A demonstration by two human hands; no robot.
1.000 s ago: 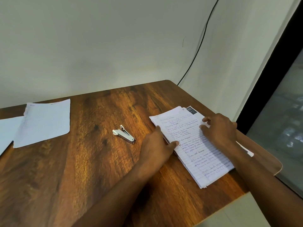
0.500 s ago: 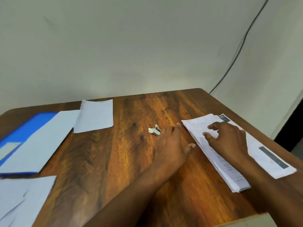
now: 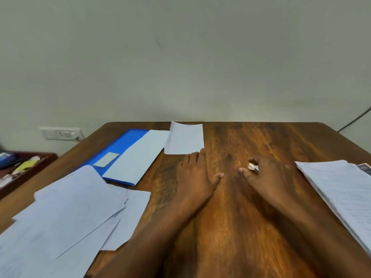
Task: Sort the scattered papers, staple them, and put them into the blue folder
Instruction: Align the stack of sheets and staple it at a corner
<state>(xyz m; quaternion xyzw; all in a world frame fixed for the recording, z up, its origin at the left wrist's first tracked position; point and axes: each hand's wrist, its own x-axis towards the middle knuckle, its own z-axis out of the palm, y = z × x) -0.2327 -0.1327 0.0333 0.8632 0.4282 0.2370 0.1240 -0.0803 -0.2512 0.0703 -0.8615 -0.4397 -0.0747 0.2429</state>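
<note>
A brown wooden table (image 3: 261, 141) with rounded corners stands against a plain pale wall (image 3: 180, 57). At nine o'clock a white socket plate (image 3: 60, 133) sits low on that wall. Below it, toward eight o'clock, a dark red tray (image 3: 30, 173) holds blurred oddments. At three o'clock a black cable (image 3: 355, 120) runs along the wall.

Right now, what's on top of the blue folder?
One pale sheet lies along the right part of the blue folder, hiding that part. A label shows on the bare cover. Its contents can't be seen.
</note>
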